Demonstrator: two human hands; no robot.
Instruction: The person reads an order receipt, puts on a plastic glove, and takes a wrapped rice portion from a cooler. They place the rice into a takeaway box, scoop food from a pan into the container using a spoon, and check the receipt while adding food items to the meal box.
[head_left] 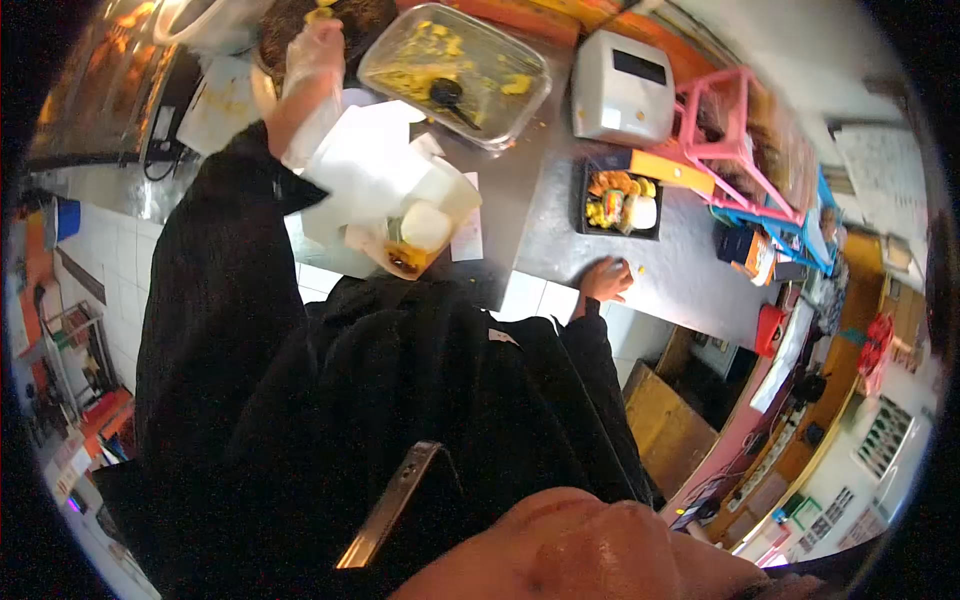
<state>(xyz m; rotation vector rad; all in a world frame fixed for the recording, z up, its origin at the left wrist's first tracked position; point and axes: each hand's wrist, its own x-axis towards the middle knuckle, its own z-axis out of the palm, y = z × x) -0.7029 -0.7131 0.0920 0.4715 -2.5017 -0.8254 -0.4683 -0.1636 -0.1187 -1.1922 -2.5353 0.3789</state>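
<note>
My left hand (318, 62), in a clear plastic glove, reaches over a dark round pan (375, 18) at the top. Its fingers are closed, with a small yellow piece of food (319, 15) at the tips. Below that arm an open paper takeaway box (455, 200) holds a white mound of rice (424, 226) and some brown food; its lid is washed out by glare. Bare and curled, my right hand (606, 280) rests at the metal counter's front edge. What its fingers hold, if anything, is hidden. Above it lies a black tray (585, 222) with sorted food.
A clear tub (548, 92) with yellow food remnants and a black ladle (447, 94) stands behind the box. A white machine (622, 88), a pink rack (735, 130) and a blue rack (800, 240) line the right side. A cutting board (222, 105) lies at left.
</note>
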